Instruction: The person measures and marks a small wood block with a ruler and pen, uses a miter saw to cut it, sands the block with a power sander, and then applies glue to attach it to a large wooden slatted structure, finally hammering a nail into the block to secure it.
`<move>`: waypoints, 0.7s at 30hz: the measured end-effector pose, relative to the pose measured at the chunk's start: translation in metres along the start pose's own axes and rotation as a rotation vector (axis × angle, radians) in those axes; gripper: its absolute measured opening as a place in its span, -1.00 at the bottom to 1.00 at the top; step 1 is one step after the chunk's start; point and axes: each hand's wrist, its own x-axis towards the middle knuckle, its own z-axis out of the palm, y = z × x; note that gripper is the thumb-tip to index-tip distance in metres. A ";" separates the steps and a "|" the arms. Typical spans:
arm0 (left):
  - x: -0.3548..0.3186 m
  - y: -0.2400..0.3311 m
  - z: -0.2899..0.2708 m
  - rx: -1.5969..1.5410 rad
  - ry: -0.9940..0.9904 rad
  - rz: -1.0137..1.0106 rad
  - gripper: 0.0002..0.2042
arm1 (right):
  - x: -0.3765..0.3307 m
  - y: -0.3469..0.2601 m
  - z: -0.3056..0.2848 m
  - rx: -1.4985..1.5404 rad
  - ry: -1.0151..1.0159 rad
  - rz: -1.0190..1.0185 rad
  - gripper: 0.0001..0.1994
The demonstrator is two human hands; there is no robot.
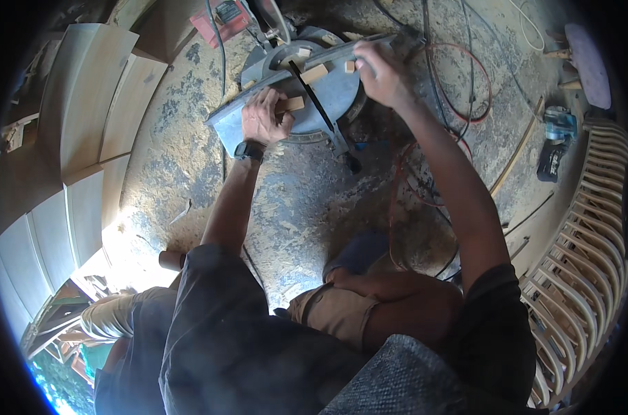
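A mitre saw base (342,104) with a round grey table, a dark slot and a long metal fence (328,55) stands on the floor before me. My left hand (261,116), wearing a dark watch, is closed on a short wooden block (290,104) left of the slot, against the fence. My right hand (382,72) rests at the fence's right end, fingers apart. A small wood offcut (350,67) lies at its thumb tip; whether they touch, I cannot tell. Another wood piece (315,74) lies right of the slot. The saw's blade is not distinguishable.
Pale wooden panels (86,104) stand at the left. A row of curved wooden parts (584,242) lines the right side, near a blue power tool (559,123). Cables and a red hose (490,90) cross the dusty floor. Another person's leg (131,315) shows at lower left.
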 end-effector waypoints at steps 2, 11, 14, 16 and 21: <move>0.002 -0.002 0.001 0.011 -0.027 -0.002 -0.68 | -0.024 -0.005 0.006 -0.073 -0.226 -0.010 -0.64; 0.001 -0.006 0.000 -0.016 0.015 0.037 -0.70 | -0.014 -0.016 0.025 -0.294 -0.549 0.121 -0.49; 0.000 -0.007 0.001 -0.036 0.024 0.030 -0.70 | -0.021 -0.001 0.017 -0.436 -0.514 0.147 -0.58; 0.001 -0.006 0.008 -0.049 0.032 0.036 -0.71 | -0.038 0.011 0.015 -0.352 -0.499 0.226 -0.56; -0.004 -0.019 0.002 -0.023 0.002 -0.009 -0.68 | -0.030 -0.015 0.034 -0.103 -0.237 0.288 -0.49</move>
